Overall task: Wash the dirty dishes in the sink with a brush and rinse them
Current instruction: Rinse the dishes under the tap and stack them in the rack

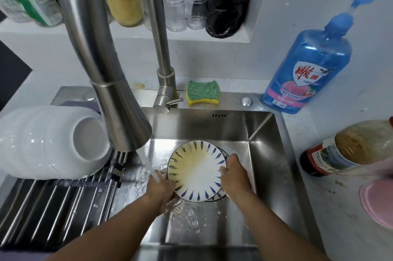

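Inside the sink (261,133), toward its near side, both grips grasp one plate (195,173). The left grip (161,188) is curled round the plate's left edge, fingers tucked beneath. The right grip (234,173) pinches the right edge, thumb on the rim. The plate has blue petal marks round its rim and a yellowish film over its left half. It lies over a second plate (222,193), of which only an edge shows.

A stream of water (148,165) falls from the faucet head (123,116) above the sink's left part and lands on the left grip, splashing the basin floor.

A roll-up rack (53,203) lies across the sink's left side and carries a stack of white bowls (49,139) tipped on their side. On the desk right of the sink stand a brown sauce bottle (344,152) and a pink lid (378,203).

On the sink's far ledge rests a green and yellow sponge (203,92). A blue detergent bottle (306,69) stands at the sink's far right corner.
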The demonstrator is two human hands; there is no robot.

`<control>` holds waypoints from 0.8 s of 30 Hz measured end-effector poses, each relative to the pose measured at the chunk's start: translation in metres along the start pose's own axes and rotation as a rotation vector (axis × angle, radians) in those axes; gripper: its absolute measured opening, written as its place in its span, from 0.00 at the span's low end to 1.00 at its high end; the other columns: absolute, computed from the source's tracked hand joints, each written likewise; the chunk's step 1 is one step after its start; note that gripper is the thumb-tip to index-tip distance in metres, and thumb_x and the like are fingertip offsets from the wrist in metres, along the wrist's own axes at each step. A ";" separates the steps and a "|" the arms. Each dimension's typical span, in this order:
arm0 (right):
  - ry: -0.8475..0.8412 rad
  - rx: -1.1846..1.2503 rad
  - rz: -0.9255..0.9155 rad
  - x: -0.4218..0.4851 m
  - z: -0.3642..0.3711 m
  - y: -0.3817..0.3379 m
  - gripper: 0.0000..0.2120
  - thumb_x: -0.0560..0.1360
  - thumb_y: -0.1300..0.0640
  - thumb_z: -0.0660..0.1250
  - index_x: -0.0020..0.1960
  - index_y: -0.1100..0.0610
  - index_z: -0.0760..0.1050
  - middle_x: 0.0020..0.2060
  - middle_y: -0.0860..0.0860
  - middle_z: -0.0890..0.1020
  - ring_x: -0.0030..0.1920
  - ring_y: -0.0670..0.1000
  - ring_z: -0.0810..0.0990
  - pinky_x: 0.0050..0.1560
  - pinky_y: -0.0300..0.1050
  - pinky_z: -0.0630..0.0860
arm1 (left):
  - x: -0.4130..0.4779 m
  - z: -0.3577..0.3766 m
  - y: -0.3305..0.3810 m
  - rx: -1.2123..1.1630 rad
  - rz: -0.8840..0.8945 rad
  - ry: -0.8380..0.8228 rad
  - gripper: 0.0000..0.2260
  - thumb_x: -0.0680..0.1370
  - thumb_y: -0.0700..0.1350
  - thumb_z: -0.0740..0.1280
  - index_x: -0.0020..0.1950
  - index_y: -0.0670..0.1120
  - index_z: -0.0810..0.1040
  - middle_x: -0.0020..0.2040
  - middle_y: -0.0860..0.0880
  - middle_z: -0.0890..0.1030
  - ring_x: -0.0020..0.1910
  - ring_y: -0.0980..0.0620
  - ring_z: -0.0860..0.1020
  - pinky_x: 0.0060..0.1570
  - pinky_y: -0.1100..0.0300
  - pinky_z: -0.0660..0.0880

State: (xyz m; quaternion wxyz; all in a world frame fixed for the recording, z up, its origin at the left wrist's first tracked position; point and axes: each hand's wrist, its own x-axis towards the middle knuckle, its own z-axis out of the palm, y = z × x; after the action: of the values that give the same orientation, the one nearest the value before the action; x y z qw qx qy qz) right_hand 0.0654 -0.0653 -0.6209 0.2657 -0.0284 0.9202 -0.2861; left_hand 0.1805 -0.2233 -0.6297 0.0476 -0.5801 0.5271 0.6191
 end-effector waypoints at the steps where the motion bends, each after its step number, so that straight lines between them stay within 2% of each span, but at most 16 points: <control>1: 0.001 0.022 -0.006 -0.005 0.001 -0.007 0.05 0.81 0.58 0.58 0.50 0.52 0.62 0.43 0.50 0.77 0.45 0.56 0.78 0.46 0.50 0.76 | -0.006 -0.009 0.004 -0.059 0.002 -0.020 0.08 0.80 0.28 0.62 0.49 0.40 0.70 0.44 0.37 0.80 0.40 0.39 0.82 0.45 0.41 0.83; 2: -0.001 0.033 -0.011 -0.008 0.001 -0.012 0.05 0.81 0.58 0.59 0.50 0.53 0.62 0.44 0.50 0.77 0.46 0.56 0.77 0.46 0.49 0.74 | -0.011 -0.017 0.006 -0.091 0.010 -0.028 0.07 0.80 0.28 0.63 0.49 0.39 0.70 0.44 0.36 0.81 0.38 0.39 0.82 0.42 0.40 0.83; 4: -0.012 0.045 -0.024 -0.016 0.002 -0.024 0.05 0.80 0.59 0.60 0.51 0.54 0.64 0.47 0.52 0.78 0.47 0.55 0.77 0.46 0.48 0.73 | -0.019 -0.033 0.010 -0.116 -0.002 -0.059 0.07 0.79 0.29 0.65 0.52 0.38 0.71 0.48 0.34 0.82 0.38 0.39 0.83 0.33 0.46 0.84; 7: -0.057 0.051 -0.032 -0.029 0.004 -0.042 0.05 0.80 0.62 0.59 0.53 0.55 0.64 0.43 0.51 0.77 0.43 0.53 0.76 0.45 0.48 0.72 | -0.033 -0.059 0.013 -0.127 -0.067 -0.100 0.10 0.80 0.27 0.62 0.54 0.41 0.74 0.53 0.34 0.83 0.41 0.37 0.85 0.32 0.47 0.84; 9: -0.063 0.062 -0.025 -0.042 0.003 -0.052 0.06 0.79 0.65 0.58 0.54 0.56 0.64 0.42 0.51 0.75 0.40 0.50 0.75 0.41 0.47 0.71 | -0.046 -0.077 0.016 -0.125 -0.099 -0.148 0.12 0.80 0.28 0.60 0.59 0.41 0.75 0.52 0.35 0.84 0.41 0.37 0.86 0.41 0.43 0.85; 11: -0.093 0.066 0.013 -0.049 0.004 -0.057 0.08 0.78 0.65 0.57 0.56 0.57 0.66 0.46 0.53 0.77 0.42 0.51 0.77 0.40 0.46 0.72 | -0.050 -0.089 0.018 -0.135 -0.109 -0.198 0.15 0.79 0.28 0.60 0.63 0.39 0.75 0.52 0.35 0.85 0.45 0.36 0.86 0.53 0.39 0.82; 12: -0.111 0.061 0.024 -0.052 0.004 -0.059 0.10 0.77 0.64 0.57 0.58 0.57 0.67 0.48 0.54 0.78 0.44 0.54 0.79 0.40 0.46 0.74 | -0.054 -0.094 0.020 -0.137 -0.108 -0.220 0.15 0.79 0.29 0.60 0.64 0.39 0.75 0.52 0.35 0.85 0.46 0.37 0.86 0.52 0.40 0.82; 15: -0.169 0.072 0.038 -0.058 0.007 -0.066 0.19 0.74 0.58 0.57 0.64 0.54 0.69 0.51 0.56 0.82 0.46 0.58 0.84 0.38 0.47 0.77 | -0.072 -0.113 0.033 -0.114 -0.094 -0.283 0.11 0.82 0.32 0.58 0.61 0.37 0.75 0.50 0.34 0.85 0.41 0.41 0.84 0.38 0.49 0.85; 17: -0.157 0.085 0.012 -0.067 0.005 -0.075 0.21 0.75 0.55 0.57 0.67 0.51 0.71 0.56 0.54 0.82 0.50 0.58 0.83 0.43 0.48 0.79 | -0.077 -0.121 0.039 -0.122 -0.080 -0.336 0.10 0.83 0.34 0.57 0.62 0.37 0.74 0.49 0.35 0.86 0.42 0.41 0.85 0.39 0.50 0.85; 19: -0.072 -0.008 -0.138 -0.078 -0.002 -0.086 0.17 0.78 0.54 0.59 0.65 0.50 0.76 0.59 0.52 0.81 0.58 0.56 0.80 0.53 0.46 0.76 | -0.081 -0.126 0.049 -0.138 -0.068 -0.353 0.11 0.85 0.36 0.56 0.61 0.37 0.76 0.48 0.36 0.86 0.42 0.42 0.86 0.35 0.51 0.85; 20: -0.002 -0.084 -0.250 -0.083 -0.005 -0.088 0.17 0.78 0.49 0.59 0.63 0.50 0.79 0.59 0.51 0.81 0.60 0.54 0.78 0.57 0.47 0.75 | -0.082 -0.127 0.053 -0.150 -0.062 -0.353 0.12 0.85 0.37 0.55 0.60 0.38 0.77 0.47 0.37 0.86 0.41 0.43 0.87 0.34 0.52 0.84; 22: 0.067 -0.110 -0.437 -0.102 -0.011 -0.095 0.22 0.76 0.37 0.55 0.52 0.48 0.82 0.52 0.46 0.81 0.55 0.50 0.78 0.59 0.49 0.74 | -0.086 -0.126 0.063 -0.177 -0.063 -0.350 0.13 0.86 0.40 0.55 0.59 0.39 0.78 0.44 0.39 0.87 0.40 0.43 0.87 0.36 0.51 0.85; 24: -0.002 -0.108 -0.610 -0.120 -0.017 -0.104 0.23 0.77 0.32 0.53 0.41 0.45 0.79 0.40 0.43 0.79 0.46 0.45 0.77 0.53 0.50 0.74 | -0.092 -0.128 0.073 -0.209 -0.071 -0.352 0.14 0.86 0.42 0.55 0.58 0.39 0.80 0.42 0.40 0.87 0.39 0.44 0.86 0.37 0.51 0.85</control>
State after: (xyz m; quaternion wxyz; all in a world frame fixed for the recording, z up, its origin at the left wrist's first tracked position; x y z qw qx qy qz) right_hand 0.1494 -0.1183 -0.4957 0.1665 -0.3174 0.8829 -0.3034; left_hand 0.2473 -0.2953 -0.4862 0.1002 -0.4829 0.4227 0.7603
